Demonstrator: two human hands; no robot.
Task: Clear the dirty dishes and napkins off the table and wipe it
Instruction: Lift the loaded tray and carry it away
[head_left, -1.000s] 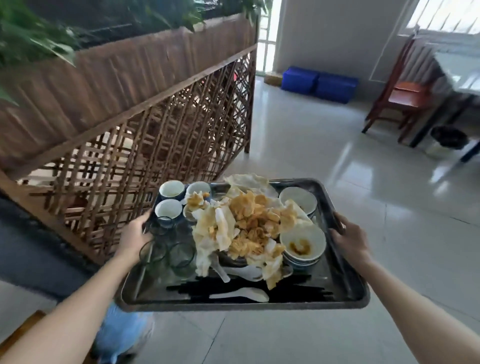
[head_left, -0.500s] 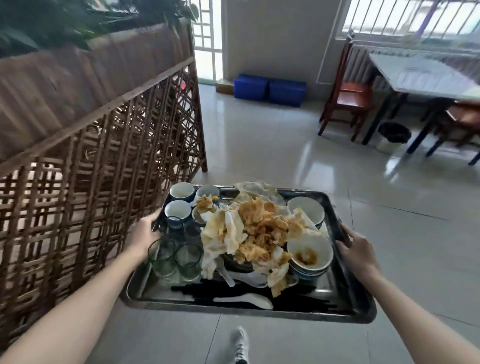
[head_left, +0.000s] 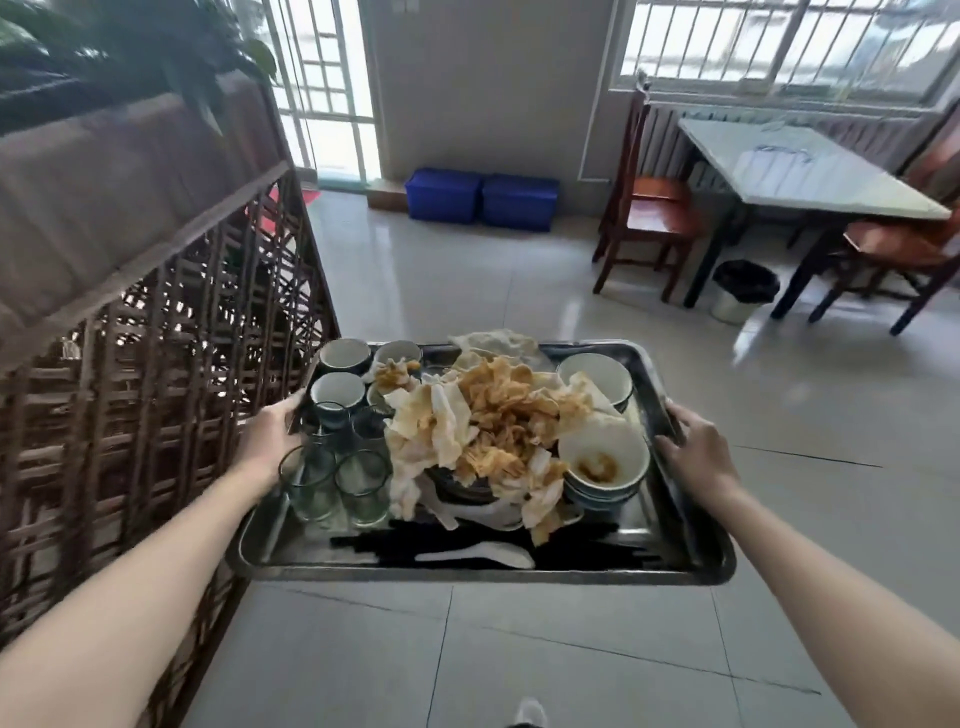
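Tray (head_left: 483, 571) w/ stained napkins (head_left: 483, 431), bowls, glasses is gripped at left rim by left hand (head_left: 267, 439), right rim by right hand (head_left: 698, 454).

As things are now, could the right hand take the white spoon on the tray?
Probably not yet: the right hand grips the rim of the tray, as the left hand does. The spoon itself lies uncovered.

I logged a metal tray (head_left: 696, 551), packed full. Soiled napkins (head_left: 483, 426) were heaped in the middle. Cups (head_left: 340, 389) sat at the far left corner, with glasses (head_left: 332, 483) just nearer. Stacked bowls (head_left: 605, 462) sat on the right, a far bowl (head_left: 597, 376) behind them. A spoon (head_left: 478, 555) lay by the near rim on black sticks (head_left: 597, 558), which were blurred.
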